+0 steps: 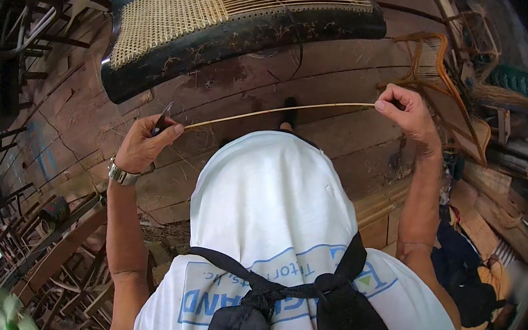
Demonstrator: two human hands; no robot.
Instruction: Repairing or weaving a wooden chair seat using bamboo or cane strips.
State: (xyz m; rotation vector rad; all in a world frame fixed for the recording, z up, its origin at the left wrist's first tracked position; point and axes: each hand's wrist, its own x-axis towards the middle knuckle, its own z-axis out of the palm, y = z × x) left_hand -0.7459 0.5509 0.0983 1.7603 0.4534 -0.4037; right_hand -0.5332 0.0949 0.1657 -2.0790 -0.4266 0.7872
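A thin, pale cane strip (277, 109) stretches in a slight upward curve between my two hands, in front of my white shirt. My left hand (141, 143), with a metal watch on its wrist, pinches the strip's left end. A dark, pointed blade-like tool (163, 118) sticks up from the same fingers; its handle is hidden. At the other end, my right hand (410, 115) is closed on the strip between thumb and fingers. Beyond the strip lies a large dark-framed caned panel (225, 48), part closely woven and part with only parallel strands. Neither hand touches it.
A small wooden frame with orange-brown edges (449, 76) leans at the right. Many wooden chair frames (76, 274) are stacked at the lower left. Wooden planks (347, 129) form the floor. At the lower right is a person in dark clothing (462, 268).
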